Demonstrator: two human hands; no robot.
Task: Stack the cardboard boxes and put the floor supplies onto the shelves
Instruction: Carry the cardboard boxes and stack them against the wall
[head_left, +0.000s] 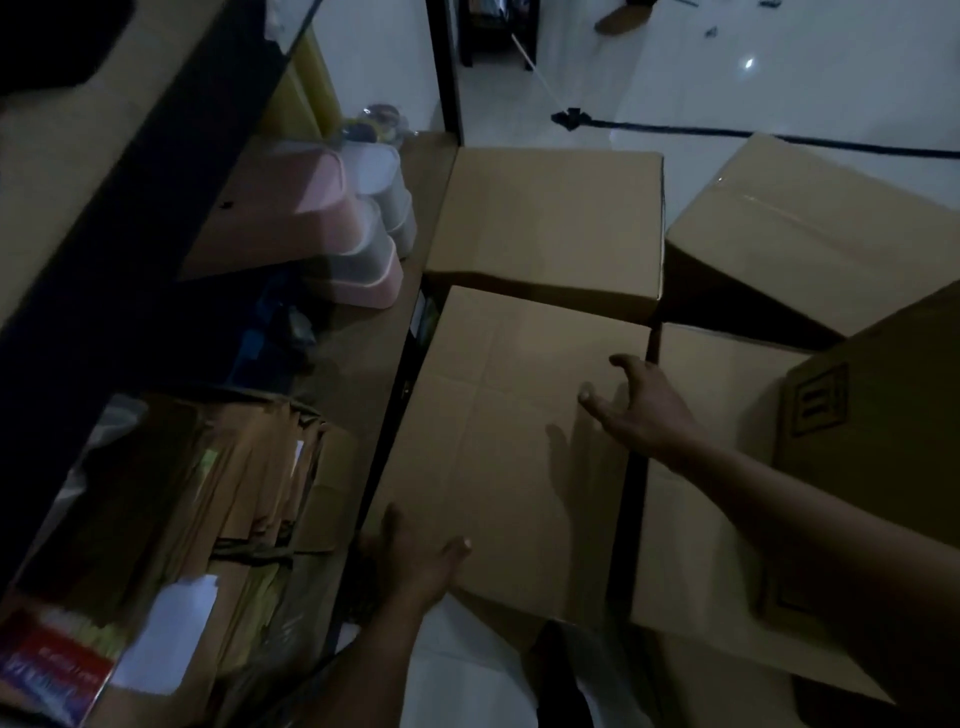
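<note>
**Beside the shelves: hands set on the nearest box**

Down on the floor by the shelf unit (363, 364), we're in the box-stacking step. The nearest box (509, 441) lies flat side up, just beside the shelf's edge. A second box (545, 223) sits right behind it and a third box (717, 467) is close on its right.

The left hand (415, 561) is at the near-left corner. Its thumb lies on the top face and its fingers wrap down the left side, so it looks like a proper clasp, though the light is dim. The right hand (639, 410) is spread wide with its fingers relaxed, holding nothing. It hovers over the box's right edge and throws a shadow on the cardboard, so I judge it is not yet touching.

The next move calls for that right hand to come down and hook the right edge. With both sides held, the box can be lifted level and set squarely on one of its neighbours.

The shelf supplies, pink tubs (358, 260) and paper bundles (249, 467), look like a later job.
</note>
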